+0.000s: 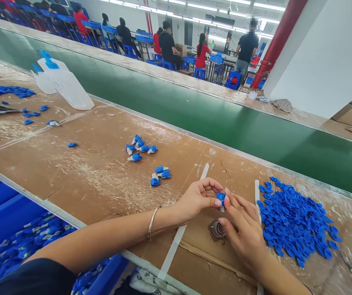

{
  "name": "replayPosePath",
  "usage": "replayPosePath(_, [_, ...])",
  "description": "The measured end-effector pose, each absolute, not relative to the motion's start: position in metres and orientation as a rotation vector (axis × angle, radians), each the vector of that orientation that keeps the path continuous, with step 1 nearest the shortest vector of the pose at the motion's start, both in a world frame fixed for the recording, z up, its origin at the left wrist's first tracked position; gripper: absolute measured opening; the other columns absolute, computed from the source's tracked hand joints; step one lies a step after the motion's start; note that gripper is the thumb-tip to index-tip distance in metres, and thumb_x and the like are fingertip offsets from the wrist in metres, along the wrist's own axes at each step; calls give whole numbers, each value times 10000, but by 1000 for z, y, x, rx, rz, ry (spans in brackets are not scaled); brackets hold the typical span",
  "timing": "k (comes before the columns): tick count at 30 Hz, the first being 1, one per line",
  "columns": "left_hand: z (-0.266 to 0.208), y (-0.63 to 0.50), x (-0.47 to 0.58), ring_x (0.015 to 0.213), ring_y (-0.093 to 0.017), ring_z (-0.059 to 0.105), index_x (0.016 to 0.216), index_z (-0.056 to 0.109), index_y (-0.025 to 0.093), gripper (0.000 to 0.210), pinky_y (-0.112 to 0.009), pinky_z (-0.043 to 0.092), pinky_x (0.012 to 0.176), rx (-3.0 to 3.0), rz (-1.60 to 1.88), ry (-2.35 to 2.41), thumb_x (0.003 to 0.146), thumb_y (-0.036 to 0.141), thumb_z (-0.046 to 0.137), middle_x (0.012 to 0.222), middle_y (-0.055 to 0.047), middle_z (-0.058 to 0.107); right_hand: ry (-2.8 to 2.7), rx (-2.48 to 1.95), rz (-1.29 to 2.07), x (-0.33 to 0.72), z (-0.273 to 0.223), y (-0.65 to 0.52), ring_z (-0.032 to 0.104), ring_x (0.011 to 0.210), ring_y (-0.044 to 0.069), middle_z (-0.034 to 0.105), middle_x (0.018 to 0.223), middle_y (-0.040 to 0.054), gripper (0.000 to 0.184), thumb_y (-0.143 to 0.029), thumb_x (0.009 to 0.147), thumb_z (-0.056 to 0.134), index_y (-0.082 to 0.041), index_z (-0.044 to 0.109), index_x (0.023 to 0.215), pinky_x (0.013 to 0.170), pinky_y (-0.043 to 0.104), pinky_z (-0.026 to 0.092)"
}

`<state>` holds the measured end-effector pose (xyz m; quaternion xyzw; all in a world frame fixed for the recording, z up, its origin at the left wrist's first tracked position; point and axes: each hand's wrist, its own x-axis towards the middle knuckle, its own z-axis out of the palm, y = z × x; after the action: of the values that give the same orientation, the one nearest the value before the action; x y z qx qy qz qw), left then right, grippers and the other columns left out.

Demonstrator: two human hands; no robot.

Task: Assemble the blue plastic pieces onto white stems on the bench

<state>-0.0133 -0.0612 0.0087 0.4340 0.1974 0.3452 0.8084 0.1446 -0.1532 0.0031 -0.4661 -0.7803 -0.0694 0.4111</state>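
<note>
Your left hand (199, 198) and right hand (245, 229) meet over the cardboard-covered bench (96, 172), fingertips pinched together on one small blue plastic clip (221, 198) with a white piece showing just under it. The clip sits between your two thumbs and forefingers, held just above the bench. A thin metal bangle (153, 221) circles your left wrist.

Directly beneath your right hand a small round metal fitting (218, 229) is set into the cardboard. Just beside your right hand, to its right, lies a big heap of loose blue clips (296, 223); a white strip (257, 196) runs along the heap's near edge, and another white strip (179, 237) crosses under your left forearm.

Farther out to the left, two small clusters of blue-and-white assembled pieces (140, 148) (160, 175) lie well apart from your hands. A blue bin (16, 241) at your left elbow holds more blue parts. At the far left rest clear plastic bottles with blue caps (62, 82). Beyond the bench runs a green conveyor belt (225, 119), and other people work at stations in the background. No readable writing shows anywhere.
</note>
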Motion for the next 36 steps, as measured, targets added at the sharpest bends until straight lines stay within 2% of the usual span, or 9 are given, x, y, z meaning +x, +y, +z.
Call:
replayPosePath(3, [10, -56, -14, 708, -143, 633, 899, 556, 148, 388, -277, 524, 689, 1039, 734, 430, 635, 209, 834, 841, -27, 660, -2016, -1169, -63, 148, 9, -148, 493, 1243, 238, 533, 1365, 113, 439, -219, 979, 477, -207, 436, 1416, 945, 405, 452])
replayPosePath(6, [17, -39, -21, 836, -175, 626, 1012, 551, 171, 333, -315, 518, 779, 1434, 798, 501, 735, 221, 729, 934, -48, 638, -2053, -1250, 37, 177, 19, -130, 486, 1244, 235, 568, 1334, 64, 337, -273, 991, 460, -234, 554, 1312, 999, 428, 439])
replayPosePath(9, [30, -10, -38, 993, -225, 583, 1103, 570, 172, 248, -377, 468, 906, 2191, 909, 866, 861, 152, 516, 1069, -105, 603, -2052, -1565, -209, 226, 20, -110, 559, 1092, 282, 640, 1213, 83, 291, -300, 969, 461, -192, 672, 1136, 965, 496, 449])
replayPosePath(12, [40, 24, -65, 1017, -273, 569, 1069, 599, 133, 316, -395, 469, 868, 2656, 631, 1441, 865, 55, 371, 1113, -153, 580, -2162, -1744, -262, 269, 8, -95, 623, 936, 284, 693, 1042, 113, 311, -190, 890, 422, -144, 716, 980, 851, 464, 518])
replayPosePath(15, [43, 48, -93, 1001, -305, 581, 1009, 629, 90, 341, -379, 481, 804, 2648, 224, 1857, 798, -10, 381, 1077, -186, 601, -2198, -1752, -232, 289, -7, -88, 665, 856, 260, 705, 952, 119, 317, -152, 831, 403, -149, 716, 883, 774, 396, 555])
replayPosePath(19, [41, 59, -114, 1077, -375, 533, 999, 658, 40, 318, -425, 452, 847, 2537, 82, 2079, 777, 10, 433, 1084, -250, 596, -2194, -1751, -230, 293, -16, -86, 677, 788, 280, 695, 910, 147, 322, -195, 828, 378, -154, 698, 827, 706, 412, 568])
replayPosePath(24, [46, 59, -116, 1122, -357, 507, 1009, 669, 81, 259, -415, 402, 907, 2514, 47, 1978, 840, 136, 480, 1115, -223, 604, -2102, -1759, -46, 282, -13, -87, 692, 811, 269, 713, 929, 93, 308, -299, 835, 406, -188, 692, 866, 691, 400, 582])
replayPosePath(29, [55, 55, -121, 779, -203, 626, 842, 675, 170, 197, -244, 416, 627, 2418, -127, 1545, 776, 355, 662, 848, -53, 696, -2047, -1699, 4, 271, -20, -89, 695, 865, 263, 722, 973, 77, 373, -381, 888, 400, -187, 718, 895, 742, 406, 594])
replayPosePath(36, [56, 49, -122, 743, -179, 613, 828, 640, 161, 133, -225, 384, 588, 2379, -185, 1350, 726, 233, 685, 866, -45, 697, -2338, -1478, -327, 281, -37, -89, 690, 875, 272, 710, 1036, 125, 387, -224, 931, 361, -164, 744, 942, 770, 435, 596])
